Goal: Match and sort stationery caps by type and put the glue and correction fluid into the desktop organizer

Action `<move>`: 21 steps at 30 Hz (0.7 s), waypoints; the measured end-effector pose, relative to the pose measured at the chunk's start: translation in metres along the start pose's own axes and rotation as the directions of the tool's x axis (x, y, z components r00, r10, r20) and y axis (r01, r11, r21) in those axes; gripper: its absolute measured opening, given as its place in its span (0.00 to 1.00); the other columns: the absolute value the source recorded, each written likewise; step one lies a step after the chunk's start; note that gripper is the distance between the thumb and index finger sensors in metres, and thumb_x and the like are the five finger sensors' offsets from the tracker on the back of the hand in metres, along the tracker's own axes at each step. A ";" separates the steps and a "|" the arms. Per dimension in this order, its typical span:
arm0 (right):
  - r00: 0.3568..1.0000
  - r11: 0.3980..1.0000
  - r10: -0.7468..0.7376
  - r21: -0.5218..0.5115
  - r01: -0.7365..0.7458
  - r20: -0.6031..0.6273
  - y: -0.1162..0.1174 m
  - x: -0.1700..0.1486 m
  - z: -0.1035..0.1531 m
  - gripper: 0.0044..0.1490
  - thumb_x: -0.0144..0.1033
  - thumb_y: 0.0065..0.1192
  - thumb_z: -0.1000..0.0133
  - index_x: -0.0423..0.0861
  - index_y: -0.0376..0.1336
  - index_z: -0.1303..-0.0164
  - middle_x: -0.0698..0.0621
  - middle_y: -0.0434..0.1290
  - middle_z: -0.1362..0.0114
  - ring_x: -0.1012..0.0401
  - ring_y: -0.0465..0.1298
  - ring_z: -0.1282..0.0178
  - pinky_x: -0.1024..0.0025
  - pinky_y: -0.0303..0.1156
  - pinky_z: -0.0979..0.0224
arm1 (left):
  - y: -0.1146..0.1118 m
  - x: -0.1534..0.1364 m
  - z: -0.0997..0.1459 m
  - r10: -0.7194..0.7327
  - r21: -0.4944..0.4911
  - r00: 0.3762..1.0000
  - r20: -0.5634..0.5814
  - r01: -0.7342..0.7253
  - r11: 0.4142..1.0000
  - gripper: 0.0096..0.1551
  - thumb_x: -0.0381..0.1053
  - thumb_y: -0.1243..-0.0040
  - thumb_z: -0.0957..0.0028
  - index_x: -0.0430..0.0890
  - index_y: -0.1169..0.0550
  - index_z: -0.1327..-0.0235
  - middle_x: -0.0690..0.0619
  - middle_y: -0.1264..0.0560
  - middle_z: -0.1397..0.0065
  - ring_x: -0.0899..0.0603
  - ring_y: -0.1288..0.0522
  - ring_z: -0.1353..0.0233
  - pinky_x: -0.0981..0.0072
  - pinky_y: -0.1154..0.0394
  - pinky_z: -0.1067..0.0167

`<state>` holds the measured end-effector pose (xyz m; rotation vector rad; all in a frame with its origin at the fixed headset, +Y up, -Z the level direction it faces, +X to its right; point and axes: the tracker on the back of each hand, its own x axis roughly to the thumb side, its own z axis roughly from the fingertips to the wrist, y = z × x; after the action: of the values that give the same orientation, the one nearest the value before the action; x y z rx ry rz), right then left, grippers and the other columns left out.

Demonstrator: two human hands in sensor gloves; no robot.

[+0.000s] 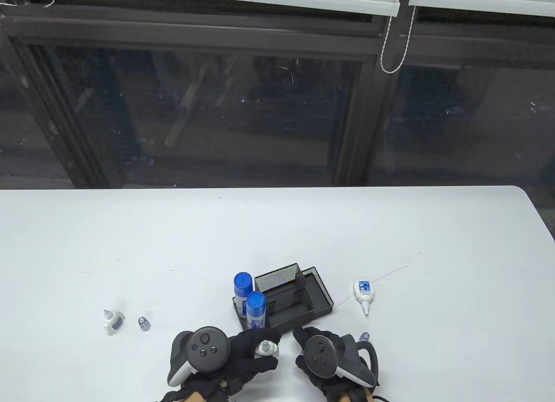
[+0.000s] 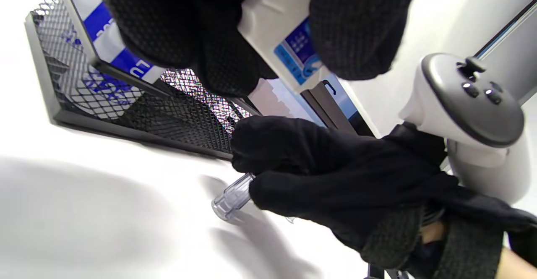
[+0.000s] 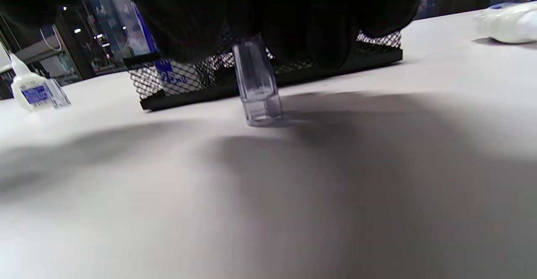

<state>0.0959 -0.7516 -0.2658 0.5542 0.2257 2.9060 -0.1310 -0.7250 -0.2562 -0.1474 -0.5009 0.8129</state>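
My left hand grips a small white bottle with a blue label, uncapped, just in front of the black mesh organizer. My right hand pinches a clear cap whose open end rests on the table; the table view hides this cap. Two blue-capped glue sticks stand in the organizer's left compartment. A white glue bottle lies to the right of the organizer.
Far left stand another small white bottle and a clear cap. One more clear cap sits beside my right wrist. The table's far edge runs along a dark window.
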 end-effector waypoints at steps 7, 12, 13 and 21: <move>0.999 0.999 0.048 -0.002 -0.048 -0.012 0.008 0.001 -0.004 0.37 0.38 0.67 0.45 0.52 0.60 0.22 0.50 0.68 0.22 0.50 0.73 0.27 0.47 0.65 0.23 | -0.004 0.000 0.002 -0.012 -0.007 1.000 -0.001 0.012 1.000 0.35 0.60 0.33 0.47 0.56 0.30 0.26 0.52 0.24 0.24 0.46 0.17 0.32 0.49 0.20 0.38; 0.999 0.999 0.033 -0.026 -0.033 -0.017 0.005 -0.001 -0.002 0.35 0.37 0.67 0.45 0.52 0.63 0.25 0.50 0.70 0.25 0.51 0.75 0.30 0.48 0.67 0.25 | -0.008 -0.003 0.001 -0.001 -0.016 1.000 -0.010 0.001 1.000 0.35 0.60 0.33 0.47 0.56 0.30 0.26 0.52 0.24 0.24 0.46 0.17 0.32 0.49 0.20 0.37; 1.000 0.999 0.000 -0.045 -0.001 -0.018 0.000 -0.003 -0.001 0.35 0.37 0.67 0.45 0.52 0.63 0.25 0.49 0.71 0.25 0.51 0.75 0.30 0.48 0.67 0.25 | -0.009 -0.004 0.000 0.005 -0.020 1.000 -0.014 -0.005 1.000 0.35 0.60 0.33 0.47 0.56 0.30 0.26 0.51 0.24 0.24 0.46 0.17 0.32 0.49 0.20 0.37; 0.994 0.974 -0.077 -0.207 0.092 0.076 -0.051 0.006 0.019 0.32 0.39 0.65 0.45 0.50 0.65 0.28 0.47 0.75 0.29 0.50 0.77 0.33 0.48 0.68 0.26 | -0.014 -0.006 -0.004 0.015 -0.032 1.000 -0.024 -0.016 0.999 0.35 0.60 0.33 0.47 0.56 0.30 0.26 0.51 0.24 0.23 0.46 0.17 0.31 0.49 0.21 0.37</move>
<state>0.1054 -0.6981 -0.2553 0.5896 -0.0651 2.7773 -0.1231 -0.7387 -0.2579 -0.1905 -0.4911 0.8174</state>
